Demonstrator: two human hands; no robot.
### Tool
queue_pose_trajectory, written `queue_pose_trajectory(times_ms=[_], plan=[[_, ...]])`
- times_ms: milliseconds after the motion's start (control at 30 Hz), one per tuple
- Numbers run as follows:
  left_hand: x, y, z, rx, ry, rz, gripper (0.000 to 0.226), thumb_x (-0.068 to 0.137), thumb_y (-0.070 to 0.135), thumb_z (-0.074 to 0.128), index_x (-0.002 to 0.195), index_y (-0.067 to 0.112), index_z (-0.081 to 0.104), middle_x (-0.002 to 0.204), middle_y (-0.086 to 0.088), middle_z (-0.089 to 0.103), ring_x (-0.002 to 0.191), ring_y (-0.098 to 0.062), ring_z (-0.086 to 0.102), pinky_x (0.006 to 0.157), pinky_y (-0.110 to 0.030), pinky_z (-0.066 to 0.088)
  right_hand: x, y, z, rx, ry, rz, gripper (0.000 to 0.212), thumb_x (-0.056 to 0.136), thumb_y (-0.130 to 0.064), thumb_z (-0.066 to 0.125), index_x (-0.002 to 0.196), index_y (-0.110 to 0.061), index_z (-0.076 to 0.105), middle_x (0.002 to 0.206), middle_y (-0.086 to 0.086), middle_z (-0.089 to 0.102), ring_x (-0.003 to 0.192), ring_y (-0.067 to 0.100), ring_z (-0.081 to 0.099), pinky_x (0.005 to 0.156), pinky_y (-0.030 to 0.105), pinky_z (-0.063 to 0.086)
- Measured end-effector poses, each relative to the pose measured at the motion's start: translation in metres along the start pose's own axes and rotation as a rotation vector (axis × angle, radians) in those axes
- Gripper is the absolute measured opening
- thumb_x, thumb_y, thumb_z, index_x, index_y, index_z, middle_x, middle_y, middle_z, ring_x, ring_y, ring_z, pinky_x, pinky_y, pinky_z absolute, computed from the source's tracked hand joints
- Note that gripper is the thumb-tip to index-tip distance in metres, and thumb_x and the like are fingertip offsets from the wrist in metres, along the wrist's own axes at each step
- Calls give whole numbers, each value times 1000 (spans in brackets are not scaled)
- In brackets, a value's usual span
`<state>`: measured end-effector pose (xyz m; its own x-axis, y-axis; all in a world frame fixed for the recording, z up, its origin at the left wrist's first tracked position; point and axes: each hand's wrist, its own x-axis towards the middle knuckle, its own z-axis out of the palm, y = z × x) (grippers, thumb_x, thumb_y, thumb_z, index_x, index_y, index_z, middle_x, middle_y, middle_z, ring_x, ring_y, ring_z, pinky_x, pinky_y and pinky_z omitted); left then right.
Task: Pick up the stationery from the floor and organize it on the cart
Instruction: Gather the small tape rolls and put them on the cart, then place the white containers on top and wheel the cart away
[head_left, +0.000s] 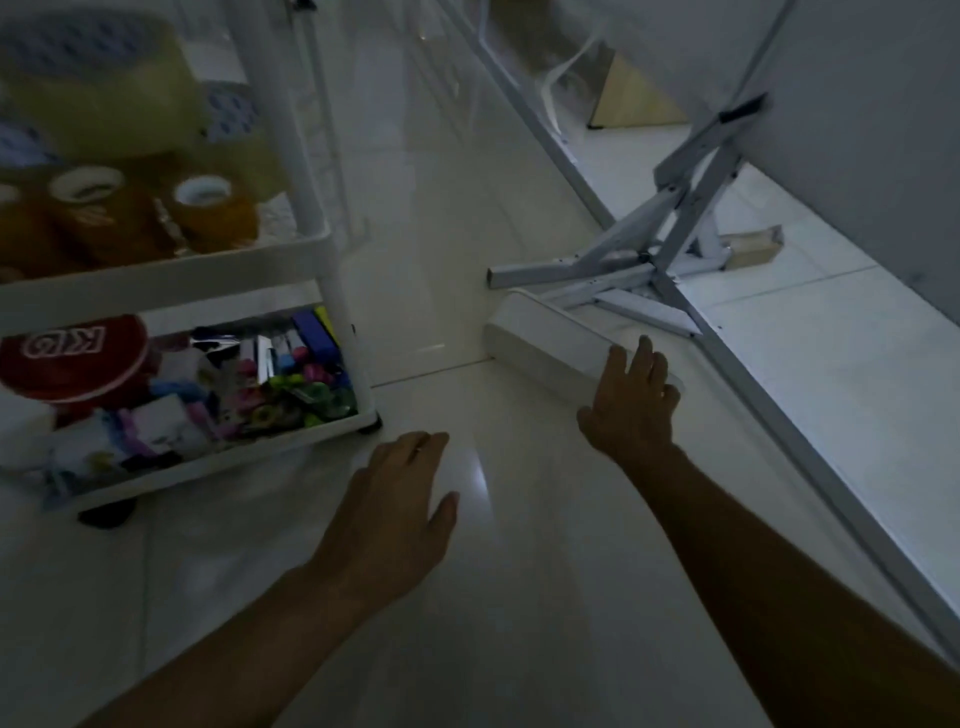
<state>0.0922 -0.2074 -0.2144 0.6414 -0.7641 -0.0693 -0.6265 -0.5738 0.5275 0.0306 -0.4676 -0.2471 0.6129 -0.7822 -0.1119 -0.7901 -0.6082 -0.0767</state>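
Note:
A white rolling cart (332, 249) stands at the left. Its upper shelf holds several rolls of brown and clear tape (213, 213). The lower shelf (311, 436) is filled with colourful markers, clips and small stationery (291, 374), plus a red round tin (72, 358). A white oblong container (545, 343) lies on its side on the floor by a table's feet. My right hand (631, 400) reaches to its near end, fingers straight, touching or just over it. My left hand (400, 499) hovers open above the floor, right of the cart's corner, holding nothing.
A folding table's grey metal legs (670, 244) spread across the floor just behind the container, with the tabletop edge running down the right side. A small wooden block (753, 249) lies under the table. The floor is glossy white tile (467, 597).

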Motion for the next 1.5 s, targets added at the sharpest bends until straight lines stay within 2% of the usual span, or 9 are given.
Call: queue_pose_trajectory(times_ms=[200, 400, 567, 633, 767, 900, 1067, 1267, 1500], plan=[[10, 2, 11, -25, -23, -25, 61, 93, 33, 53, 147, 17, 30, 148, -3, 38, 134, -20, 33, 110, -32, 29, 24, 33, 13, -251, 64, -53, 82, 80, -35, 67, 143, -5, 23, 133, 21, 40, 122, 37, 40, 104, 51, 32], [12, 5, 14, -10, -62, -34, 60, 94, 33, 51, 148, 17, 28, 149, -2, 35, 136, -20, 31, 110, -32, 27, 19, 43, 22, -127, 148, -165, 69, 80, -56, 61, 126, -9, 41, 130, 18, 41, 117, 36, 41, 94, 49, 38], [14, 2, 16, 83, -111, -49, 60, 95, 37, 48, 148, 19, 28, 152, -3, 29, 139, -20, 26, 113, -36, 25, 17, 42, 15, 114, 82, -64, 86, 88, -47, 59, 149, -6, 14, 147, 21, 25, 128, 40, 39, 96, 49, 44], [14, 2, 16, 105, -127, -67, 60, 95, 38, 47, 148, 19, 28, 154, -2, 27, 141, -20, 23, 113, -37, 23, 22, 43, 12, 38, 47, -59, 91, 87, -47, 60, 149, -3, 11, 146, 22, 27, 124, 40, 42, 95, 48, 45], [12, 5, 15, 125, -105, -59, 54, 95, 39, 47, 144, 20, 35, 152, 0, 28, 140, -18, 24, 111, -36, 24, 22, 44, 9, -283, 98, -189, 58, 80, -40, 64, 120, -2, 47, 122, 21, 48, 110, 35, 45, 91, 42, 38], [10, 5, 18, 166, -95, -50, 54, 94, 39, 48, 143, 19, 37, 152, -2, 31, 140, -20, 26, 112, -38, 23, 27, 49, 9, -154, -18, -198, 72, 77, -44, 67, 130, -8, 35, 142, 20, 30, 128, 37, 31, 100, 48, 33], [7, 4, 19, 217, -80, -13, 53, 90, 35, 57, 137, 13, 47, 146, -9, 41, 135, -28, 36, 110, -46, 29, 23, 53, 2, -169, -56, -162, 99, 70, -66, 65, 140, -9, 26, 135, 18, 41, 124, 36, 38, 101, 48, 31], [-2, 0, 22, 219, -56, -24, 51, 90, 35, 57, 135, 14, 49, 145, -9, 43, 134, -27, 37, 108, -45, 28, -29, 34, 26, 14, 28, -248, 95, 57, -57, 81, 125, -5, 39, 127, 17, 41, 114, 34, 42, 88, 48, 49], [-17, -10, 27, 224, -91, -68, 53, 92, 39, 50, 140, 18, 41, 150, -5, 35, 139, -23, 29, 111, -42, 23, -65, 16, 50, -151, 48, -359, 78, 68, -50, 76, 124, -13, 36, 148, 26, 31, 126, 44, 41, 98, 54, 41]])
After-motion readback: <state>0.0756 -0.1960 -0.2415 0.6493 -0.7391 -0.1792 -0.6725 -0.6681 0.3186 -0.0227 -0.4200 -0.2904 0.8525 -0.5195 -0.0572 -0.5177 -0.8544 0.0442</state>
